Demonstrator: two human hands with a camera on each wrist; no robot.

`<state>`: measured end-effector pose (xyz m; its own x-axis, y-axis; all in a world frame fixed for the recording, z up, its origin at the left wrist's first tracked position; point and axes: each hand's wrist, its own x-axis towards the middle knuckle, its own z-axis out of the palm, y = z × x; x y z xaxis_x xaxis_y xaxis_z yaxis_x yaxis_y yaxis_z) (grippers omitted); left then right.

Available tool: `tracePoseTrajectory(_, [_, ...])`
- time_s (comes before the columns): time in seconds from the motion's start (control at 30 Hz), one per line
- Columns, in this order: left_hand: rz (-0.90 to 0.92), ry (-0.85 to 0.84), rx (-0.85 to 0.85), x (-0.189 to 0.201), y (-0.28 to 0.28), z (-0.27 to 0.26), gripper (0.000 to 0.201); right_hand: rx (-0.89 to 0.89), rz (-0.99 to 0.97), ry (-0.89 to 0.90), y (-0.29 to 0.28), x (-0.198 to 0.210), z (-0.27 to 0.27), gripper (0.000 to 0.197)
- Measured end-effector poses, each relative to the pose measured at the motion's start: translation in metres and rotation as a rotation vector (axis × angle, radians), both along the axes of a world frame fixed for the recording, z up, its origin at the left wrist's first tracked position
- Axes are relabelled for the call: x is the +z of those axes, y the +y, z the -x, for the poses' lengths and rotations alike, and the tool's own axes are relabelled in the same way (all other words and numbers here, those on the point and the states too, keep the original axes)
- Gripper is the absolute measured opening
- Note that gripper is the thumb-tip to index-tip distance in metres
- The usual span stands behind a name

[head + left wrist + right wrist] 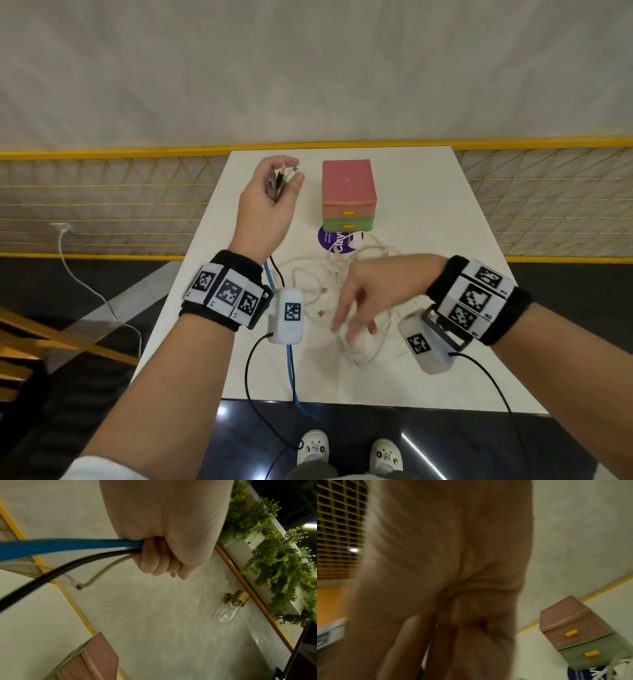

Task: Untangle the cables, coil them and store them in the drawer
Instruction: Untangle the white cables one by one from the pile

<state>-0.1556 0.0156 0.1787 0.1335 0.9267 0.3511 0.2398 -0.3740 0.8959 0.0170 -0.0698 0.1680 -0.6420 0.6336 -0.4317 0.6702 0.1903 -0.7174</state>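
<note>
Head view: the left hand (267,202) is raised over the white bench (428,212), fingers curled round cable plugs (279,180). The right hand (368,294), fingers spread and blurred, hovers above tangled white cables (318,284). The drawer box (347,195), both drawers closed, stands by a purple sticker (337,240) reading "Clay".

Left wrist view: fingers (154,561) grip blue cable (68,546), black cable (68,568) and grey cable (109,568).

Right wrist view: blurred palm; the box's drawers (580,639) have yellow handles.

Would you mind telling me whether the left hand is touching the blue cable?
Touching. The left wrist view shows the left hand with its fingers curled round the blue cable.
</note>
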Motion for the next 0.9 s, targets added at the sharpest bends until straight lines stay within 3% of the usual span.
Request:
tracePoseTrajectory(0.03, [-0.002, -0.007, -0.02, 0.003, 0.0, 0.002, 0.011, 0.076, 0.061, -0.084, -0.006, 0.0, 0.003, 0.032])
tracePoseTrajectory(0.1, [0.028, -0.032, -0.105, 0.009, -0.002, 0.004, 0.012, -0.034, -0.053, -0.157, -0.005, 0.001, 0.005, 0.048])
tracePoseTrajectory(0.17, [0.084, -0.071, -0.214, 0.016, -0.01, 0.004, 0.021, -0.288, -0.352, -0.09, 0.008, 0.0, 0.003, 0.038])
tracePoseTrajectory(0.23, [0.13, -0.129, -0.328, 0.023, -0.019, 0.002, 0.027, -0.421, -0.552, 0.083, 0.022, 0.0, 0.006, 0.02])
tracePoseTrajectory(0.3, [0.158, -0.178, -0.417, 0.03, -0.026, -0.001, 0.029, -0.4, -0.475, 0.158, 0.032, -0.007, 0.012, 0.044])
tracePoseTrajectory(0.37, [0.172, -0.214, -0.469, 0.036, -0.03, -0.002, 0.031, -0.265, -0.396, 0.115, 0.036, -0.018, 0.025, 0.051])
tracePoseTrajectory(0.43, [0.184, -0.237, -0.498, 0.041, -0.032, -0.003, 0.031, -0.162, -0.409, 0.139, 0.037, -0.03, 0.035, 0.045])
tracePoseTrajectory(0.53, [0.181, -0.252, -0.498, 0.046, -0.035, 0.001, 0.032, -0.193, -0.408, 0.175, 0.039, -0.049, 0.039, 0.028])
tracePoseTrajectory(0.6, [0.17, -0.271, -0.474, 0.051, -0.036, 0.004, 0.032, -0.283, -0.457, 0.051, 0.043, -0.06, 0.035, 0.016])
tracePoseTrajectory(0.67, [0.15, -0.276, -0.457, 0.055, -0.036, 0.008, 0.032, -0.375, -0.458, -0.077, 0.045, -0.064, 0.029, 0.019])
tracePoseTrajectory(0.73, [0.126, -0.236, -0.425, 0.058, -0.034, 0.011, 0.031, -0.449, -0.32, 0.036, 0.043, -0.057, 0.023, 0.031])
tracePoseTrajectory(0.8, [0.119, -0.163, -0.382, 0.057, -0.032, 0.014, 0.03, -0.49, -0.221, 0.21, 0.039, -0.043, 0.022, 0.031])
tracePoseTrajectory(0.87, [0.133, -0.124, -0.357, 0.055, -0.031, 0.014, 0.029, -0.514, -0.271, 0.316, 0.038, -0.032, 0.024, 0.012])
tracePoseTrajectory(0.9, [0.14, -0.122, -0.356, 0.053, -0.032, 0.012, 0.029, -0.5, -0.305, 0.379, 0.039, -0.029, 0.025, 0.019])
